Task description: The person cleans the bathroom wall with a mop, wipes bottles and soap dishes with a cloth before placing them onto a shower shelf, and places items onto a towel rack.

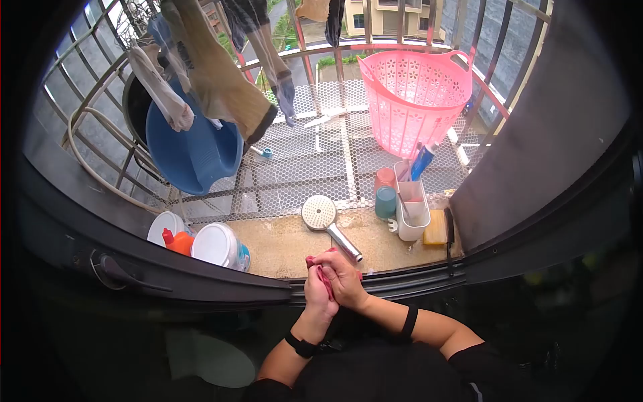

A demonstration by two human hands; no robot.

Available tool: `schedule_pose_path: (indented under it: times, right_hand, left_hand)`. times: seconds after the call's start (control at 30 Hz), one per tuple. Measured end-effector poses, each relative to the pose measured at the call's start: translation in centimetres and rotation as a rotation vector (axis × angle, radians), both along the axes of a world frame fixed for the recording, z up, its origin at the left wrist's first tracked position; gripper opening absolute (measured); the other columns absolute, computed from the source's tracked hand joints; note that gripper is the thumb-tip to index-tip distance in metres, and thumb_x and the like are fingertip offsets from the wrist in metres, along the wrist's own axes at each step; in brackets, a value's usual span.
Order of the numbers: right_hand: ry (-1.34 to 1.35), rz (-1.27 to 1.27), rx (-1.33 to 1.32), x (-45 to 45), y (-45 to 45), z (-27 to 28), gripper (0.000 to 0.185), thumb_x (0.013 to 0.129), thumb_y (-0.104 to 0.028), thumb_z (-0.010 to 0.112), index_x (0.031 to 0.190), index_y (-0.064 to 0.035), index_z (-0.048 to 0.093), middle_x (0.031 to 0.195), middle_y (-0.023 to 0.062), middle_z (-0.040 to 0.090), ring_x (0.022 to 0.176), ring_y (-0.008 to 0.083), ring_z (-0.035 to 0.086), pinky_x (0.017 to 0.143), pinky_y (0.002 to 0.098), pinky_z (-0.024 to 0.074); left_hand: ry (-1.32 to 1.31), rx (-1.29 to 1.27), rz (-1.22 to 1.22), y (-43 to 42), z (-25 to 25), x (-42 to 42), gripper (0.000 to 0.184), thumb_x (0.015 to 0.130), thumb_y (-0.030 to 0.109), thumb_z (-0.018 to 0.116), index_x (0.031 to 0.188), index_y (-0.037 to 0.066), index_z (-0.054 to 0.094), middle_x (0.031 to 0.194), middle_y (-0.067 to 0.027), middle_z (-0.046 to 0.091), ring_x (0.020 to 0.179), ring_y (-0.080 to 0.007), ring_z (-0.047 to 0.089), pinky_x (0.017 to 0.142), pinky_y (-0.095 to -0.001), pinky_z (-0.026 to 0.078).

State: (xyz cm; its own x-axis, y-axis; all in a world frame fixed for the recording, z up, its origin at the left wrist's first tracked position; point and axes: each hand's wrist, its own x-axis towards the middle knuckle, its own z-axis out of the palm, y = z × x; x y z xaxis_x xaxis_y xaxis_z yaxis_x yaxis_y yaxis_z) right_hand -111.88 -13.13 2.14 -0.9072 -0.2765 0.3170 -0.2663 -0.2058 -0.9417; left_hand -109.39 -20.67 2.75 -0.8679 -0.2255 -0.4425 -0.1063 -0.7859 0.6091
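Note:
My left hand (317,293) and my right hand (346,283) are pressed together in front of my body, both closed around a bunched red cloth (325,281). Small folds of it show between the palms and at the fingertips; most of the cloth is hidden in my grip. Just past my fingers, a shower head (319,212) with a chrome handle lies face up on the tan ledge (281,244), its handle end near my right hand.
White tubs (216,242) and an orange bottle (178,242) stand at left. A blue basin (194,151) leans behind hanging socks (218,74). At right are a pink basket (418,100), cups (385,201), a white caddy (411,218) and a yellow block (435,228). A window track (388,285) crosses below.

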Motion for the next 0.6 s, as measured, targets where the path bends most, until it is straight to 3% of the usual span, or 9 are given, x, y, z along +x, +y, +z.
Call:
schedule_pose_path:
  times: [0.1, 0.17, 0.23, 0.3, 0.37, 0.43, 0.5, 0.57, 0.6]
  right_hand:
    - [0.121, -0.024, 0.049, 0.5, 0.6, 0.4, 0.023, 0.095, -0.006, 0.053, 0.116, -0.0010, 0.058, 0.106, 0.0108, 0.062, 0.100, 0.0218, 0.059, 0.095, 0.0349, 0.0438]
    - [0.010, -0.029, -0.035, 0.4, 1.5, -0.3, 0.022, 0.097, -0.008, 0.053, 0.117, -0.0011, 0.057, 0.107, 0.0090, 0.062, 0.100, 0.0181, 0.060, 0.092, 0.0300, 0.0458]
    - [-0.181, -0.041, -0.157, 0.2, 2.3, -0.5, 0.022, 0.098, -0.009, 0.053, 0.118, -0.0007, 0.056, 0.107, 0.0086, 0.062, 0.100, 0.0160, 0.060, 0.090, 0.0281, 0.0471]
    - [-0.272, -0.180, -0.234, -0.9, 5.9, -0.3, 0.022, 0.100, -0.011, 0.052, 0.118, 0.0015, 0.055, 0.105, 0.0094, 0.063, 0.095, 0.0148, 0.063, 0.088, 0.0298, 0.0513]
    - [-0.208, -0.329, -0.219, -1.4, 10.6, -0.2, 0.022, 0.099, -0.012, 0.054, 0.116, 0.0012, 0.056, 0.103, 0.0074, 0.063, 0.092, 0.0144, 0.063, 0.086, 0.0277, 0.0507]
    - [-0.178, -0.430, -0.136, -0.6, 15.0, -0.2, 0.022, 0.099, -0.012, 0.054, 0.117, 0.0006, 0.057, 0.102, 0.0061, 0.063, 0.091, 0.0133, 0.063, 0.085, 0.0267, 0.0502]
    - [-0.187, -0.494, -0.091, 1.1, 18.3, -0.2, 0.021, 0.098, -0.011, 0.055, 0.115, 0.0003, 0.059, 0.101, 0.0052, 0.062, 0.089, 0.0128, 0.063, 0.084, 0.0268, 0.0508]
    - [-0.214, -0.543, -0.075, 3.2, 20.4, -0.2, 0.022, 0.098, -0.011, 0.055, 0.116, 0.0003, 0.058, 0.101, 0.0057, 0.063, 0.088, 0.0131, 0.064, 0.083, 0.0278, 0.0518]
    - [-0.240, -0.570, -0.097, 4.2, 21.1, -0.5, 0.022, 0.098, -0.012, 0.055, 0.117, 0.0001, 0.058, 0.101, 0.0062, 0.063, 0.088, 0.0137, 0.064, 0.083, 0.0285, 0.0523]
  left_hand:
    - [0.048, -0.037, 0.019, -0.5, -0.6, 0.9, 0.034, 0.102, 0.030, 0.037, 0.118, 0.006, 0.054, 0.118, -0.0098, 0.060, 0.112, -0.0220, 0.058, 0.099, -0.0354, 0.046]
    - [0.120, -0.056, 0.035, -0.1, 0.5, 1.0, 0.043, 0.100, 0.026, 0.040, 0.129, -0.004, 0.049, 0.117, -0.0114, 0.059, 0.111, -0.0203, 0.058, 0.097, -0.0324, 0.046]
    - [0.206, -0.231, 0.218, 0.3, 1.9, 0.6, 0.025, 0.099, 0.020, 0.045, 0.113, 0.002, 0.055, 0.106, -0.0079, 0.061, 0.097, -0.0172, 0.061, 0.088, -0.0330, 0.048]
    - [0.317, -0.745, 0.274, -1.3, 2.7, -0.5, 0.014, 0.093, 0.017, 0.055, 0.101, 0.005, 0.055, 0.099, -0.0086, 0.061, 0.088, -0.0230, 0.061, 0.081, -0.0361, 0.049]
    - [0.109, -1.676, 0.149, -3.7, 3.3, -1.2, 0.021, 0.084, 0.020, 0.065, 0.095, 0.006, 0.054, 0.093, -0.0118, 0.059, 0.083, -0.0313, 0.058, 0.081, -0.0416, 0.046]
    - [-0.080, -2.201, -0.167, -5.1, 0.2, -1.2, 0.031, 0.076, 0.026, 0.072, 0.096, 0.008, 0.058, 0.091, -0.0135, 0.058, 0.090, -0.0347, 0.055, 0.086, -0.0475, 0.041]
    - [-0.224, -2.338, -0.449, -4.4, -4.8, -0.7, 0.031, 0.076, 0.025, 0.072, 0.099, 0.008, 0.060, 0.093, -0.0135, 0.058, 0.092, -0.0354, 0.055, 0.084, -0.0469, 0.043]
    - [-0.115, -2.270, -0.466, -2.6, -6.2, -1.2, 0.030, 0.077, 0.025, 0.072, 0.099, 0.007, 0.062, 0.096, -0.0138, 0.059, 0.091, -0.0356, 0.054, 0.083, -0.0462, 0.044]
    - [0.102, -2.166, -0.461, -1.4, -6.6, -1.3, 0.027, 0.078, 0.024, 0.072, 0.097, 0.007, 0.063, 0.097, -0.0143, 0.059, 0.090, -0.0357, 0.054, 0.081, -0.0457, 0.045]
